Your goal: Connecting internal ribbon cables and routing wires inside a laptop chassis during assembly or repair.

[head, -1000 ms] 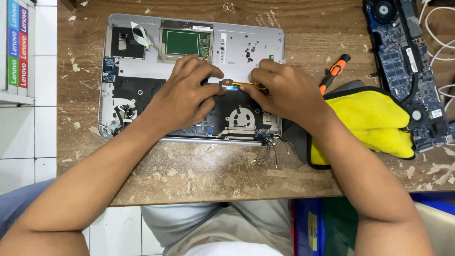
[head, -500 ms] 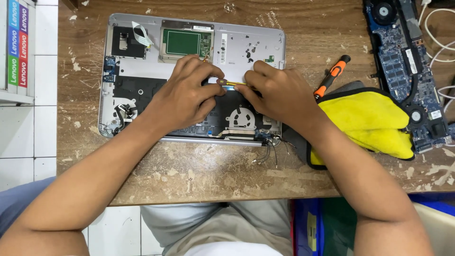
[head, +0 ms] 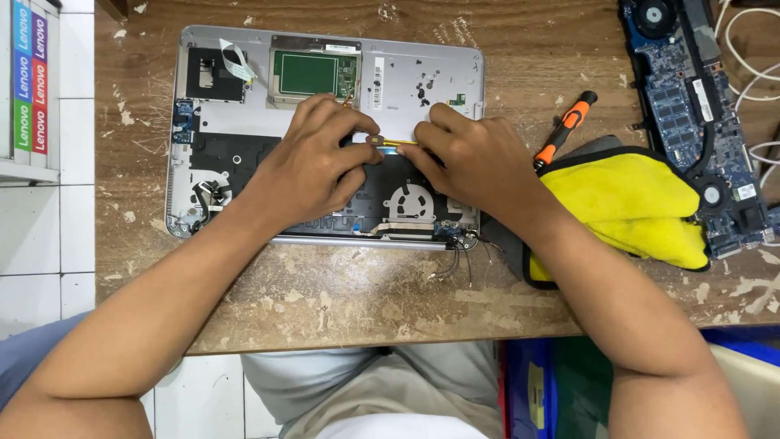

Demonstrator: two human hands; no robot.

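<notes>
An opened silver laptop base (head: 422, 73) lies on a worn wooden table (head: 341, 293), its insides exposed: a green board (head: 309, 73) at the top and a round fan (head: 409, 203) at the bottom. My left hand (head: 313, 167) and my right hand (head: 475, 162) meet over its middle. Between their fingertips is a thin yellow flat cable with a small connector end (head: 388, 142). Both hands pinch it. The parts under my palms are hidden.
An orange and black screwdriver (head: 563, 130) lies right of the laptop, beside a yellow cloth (head: 634, 203). A blue circuit board with fans (head: 691, 106) and white cables (head: 751, 57) sit at the far right. Coloured boxes (head: 28, 81) stand at the left. Loose wires (head: 455, 260) trail from the laptop's front edge.
Both hands have shifted slightly up over the laptop, keeping hold of the yellow cable between them. Nothing else moved.
</notes>
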